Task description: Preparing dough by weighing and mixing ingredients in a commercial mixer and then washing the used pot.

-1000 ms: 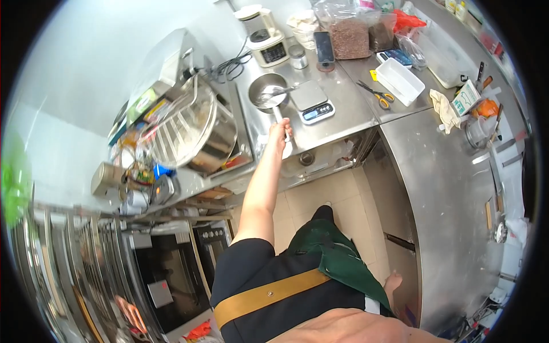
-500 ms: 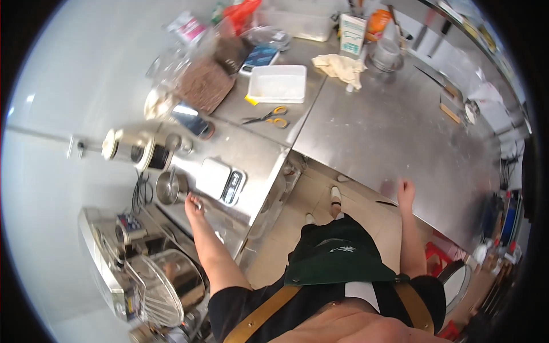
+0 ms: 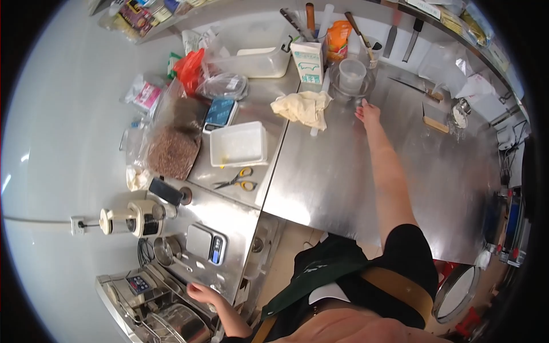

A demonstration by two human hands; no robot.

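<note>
My right hand (image 3: 368, 112) is stretched far over the steel table, just short of a metal bowl (image 3: 336, 91). Its fingers are loosely bent and apart, with nothing visible in them. A clear plastic cup (image 3: 351, 76) stands in that bowl. Low on the left, my left hand (image 3: 202, 294) hangs near the counter edge, fingers curled in, with no object showing. Beyond it lies a small steel saucepan (image 3: 166, 250), its handle pointing toward the hand but apart from it. A digital kitchen scale (image 3: 200, 240) sits beside the pan.
A cream cloth (image 3: 303, 110), a carton (image 3: 307, 62) and a white plastic tub (image 3: 237, 144) occupy the back. Scissors (image 3: 239, 182) lie before the tub. Knives (image 3: 426, 94) and a scraper (image 3: 436, 121) rest at right. A steel mixer bowl (image 3: 180, 323) stands lower left.
My right hand has moved forward from the near table edge to the metal bowl. My left hand has come away from the saucepan handle and back toward me. The view has shifted.
</note>
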